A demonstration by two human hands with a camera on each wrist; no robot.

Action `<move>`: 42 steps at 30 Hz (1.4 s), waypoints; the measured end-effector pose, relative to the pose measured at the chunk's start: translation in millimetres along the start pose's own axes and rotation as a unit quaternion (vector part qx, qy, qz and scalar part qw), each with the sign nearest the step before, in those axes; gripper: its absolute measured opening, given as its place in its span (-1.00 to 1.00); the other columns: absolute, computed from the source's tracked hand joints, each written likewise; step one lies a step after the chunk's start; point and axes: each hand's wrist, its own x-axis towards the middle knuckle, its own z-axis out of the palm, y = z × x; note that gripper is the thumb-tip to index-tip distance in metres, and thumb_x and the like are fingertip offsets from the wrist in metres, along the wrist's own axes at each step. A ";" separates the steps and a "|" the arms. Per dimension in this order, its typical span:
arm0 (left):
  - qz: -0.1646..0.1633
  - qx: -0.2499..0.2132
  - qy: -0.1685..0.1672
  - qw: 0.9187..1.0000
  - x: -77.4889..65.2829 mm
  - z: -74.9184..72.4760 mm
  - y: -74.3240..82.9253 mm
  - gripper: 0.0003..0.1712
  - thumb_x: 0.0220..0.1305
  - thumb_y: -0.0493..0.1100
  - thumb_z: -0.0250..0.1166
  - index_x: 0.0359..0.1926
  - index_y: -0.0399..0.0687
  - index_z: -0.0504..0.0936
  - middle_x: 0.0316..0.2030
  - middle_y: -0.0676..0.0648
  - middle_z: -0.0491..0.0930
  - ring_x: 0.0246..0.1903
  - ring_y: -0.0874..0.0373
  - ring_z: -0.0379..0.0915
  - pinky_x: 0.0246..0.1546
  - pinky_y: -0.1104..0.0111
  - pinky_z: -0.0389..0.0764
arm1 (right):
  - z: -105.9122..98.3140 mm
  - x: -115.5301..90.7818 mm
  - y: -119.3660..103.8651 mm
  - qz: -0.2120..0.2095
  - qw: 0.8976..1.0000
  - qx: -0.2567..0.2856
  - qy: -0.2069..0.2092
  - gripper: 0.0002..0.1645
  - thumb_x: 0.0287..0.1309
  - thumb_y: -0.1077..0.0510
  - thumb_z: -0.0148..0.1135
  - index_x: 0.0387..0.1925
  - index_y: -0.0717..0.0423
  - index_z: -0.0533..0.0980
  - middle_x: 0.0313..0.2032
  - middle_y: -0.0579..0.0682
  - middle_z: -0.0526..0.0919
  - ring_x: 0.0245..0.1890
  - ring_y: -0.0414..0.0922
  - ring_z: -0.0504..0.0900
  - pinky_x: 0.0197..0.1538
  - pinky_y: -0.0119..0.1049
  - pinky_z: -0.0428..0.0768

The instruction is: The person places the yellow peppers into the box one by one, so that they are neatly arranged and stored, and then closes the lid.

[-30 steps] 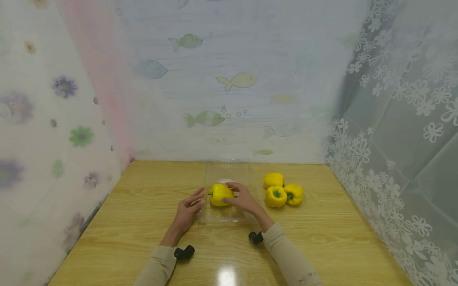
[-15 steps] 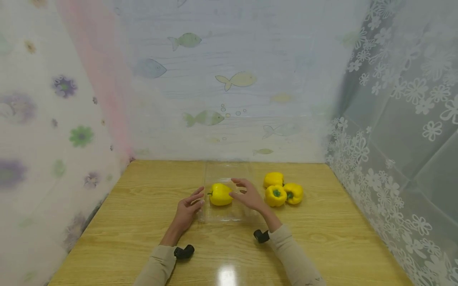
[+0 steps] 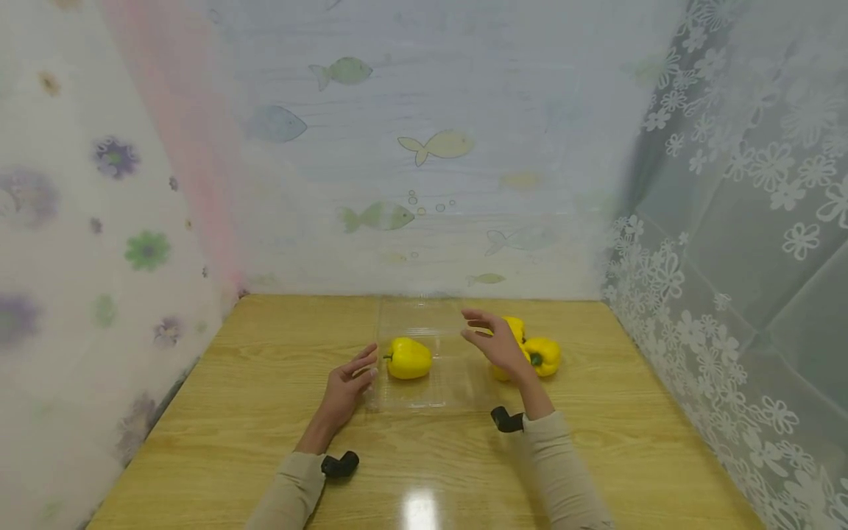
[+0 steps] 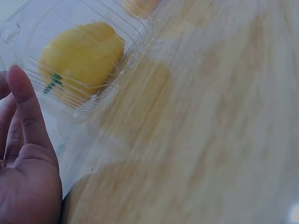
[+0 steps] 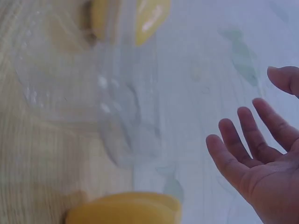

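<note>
One yellow bell pepper [image 3: 408, 359] lies on its side in the left part of a clear plastic clamshell box [image 3: 457, 394], its green stem pointing left. At the box's left wall is my left hand [image 3: 344, 390], fingers extended; in the left wrist view its fingertip [image 4: 17, 77] meets or nearly meets the clear wall. My right hand [image 3: 498, 346] is held over the right side of the box, empty, fingers spread and apart from everything in the right wrist view. Behind it sit three more yellow bell peppers [image 3: 545, 358], partly hidden by that hand.
The box's clear lid [image 3: 421, 313] is folded back toward the rear wall sheet. A wooden table [image 3: 265, 397] carries everything, with patterned sheets on three sides. Black wrist cameras [image 3: 341, 465] are strapped near both sleeves.
My right hand has let go of the pepper in the box and moved right, toward the loose peppers. The left hand has stayed at the box's left wall.
</note>
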 end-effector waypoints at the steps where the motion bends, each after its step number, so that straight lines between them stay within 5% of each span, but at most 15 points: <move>1: 0.001 0.001 -0.001 1.000 -0.1 0.0 0.4 -0.40 0.44 -0.38 0.21 0.32 -0.75 0.25 0.53 -0.31 0.15 -0.15 0.35 0.54 -0.31 0.52 0.58 | -3.6 -0.7 -0.7 -0.001 1.000 -0.002 0.004 -0.45 0.42 0.16 0.24 0.37 0.20 0.42 0.35 0.23 0.45 0.34 0.26 0.40 0.36 0.12 0.43; 18: 0.009 0.001 -0.015 1.000 1.6 -4.1 -2.7 -0.41 0.45 -0.38 0.20 0.32 -0.74 0.25 0.52 -0.27 0.18 -0.11 0.32 0.55 -0.29 0.51 0.59 | -64.8 -19.0 7.6 0.020 0.998 -0.054 0.034 -0.44 0.45 0.14 0.21 0.38 0.26 0.40 0.33 0.32 0.44 0.34 0.29 0.39 0.37 0.20 0.37; 26: 0.009 -0.010 -0.007 1.000 2.0 -3.2 -2.7 -0.41 0.44 -0.39 0.21 0.31 -0.75 0.25 0.52 -0.23 0.22 -0.14 0.31 0.55 -0.31 0.51 0.60 | -95.9 -37.3 16.4 0.039 0.990 -0.129 -0.040 -0.31 0.42 0.09 0.25 0.44 0.29 0.31 0.41 0.37 0.33 0.40 0.40 0.25 0.39 0.34 0.24; 35: 0.005 -0.001 0.000 1.000 0.0 -2.2 -1.1 -0.40 0.43 -0.38 0.23 0.31 -0.73 0.26 0.50 -0.18 0.26 -0.12 0.30 0.57 -0.30 0.52 0.61 | -109.8 -55.1 26.7 0.043 0.978 -0.124 -0.163 -0.13 0.17 0.38 0.41 0.44 0.45 0.23 0.42 0.48 0.23 0.36 0.48 0.28 0.32 0.34 0.33; 42: 0.001 -0.004 -0.002 1.000 0.5 -1.9 -0.6 -0.39 0.43 -0.37 0.23 0.32 -0.73 0.25 0.51 -0.21 0.24 -0.13 0.33 0.56 -0.30 0.52 0.60 | -100.5 -57.3 36.9 0.035 0.981 -0.123 -0.148 -0.15 0.17 0.41 0.39 0.41 0.55 0.20 0.38 0.53 0.27 0.31 0.44 0.37 0.27 0.27 0.44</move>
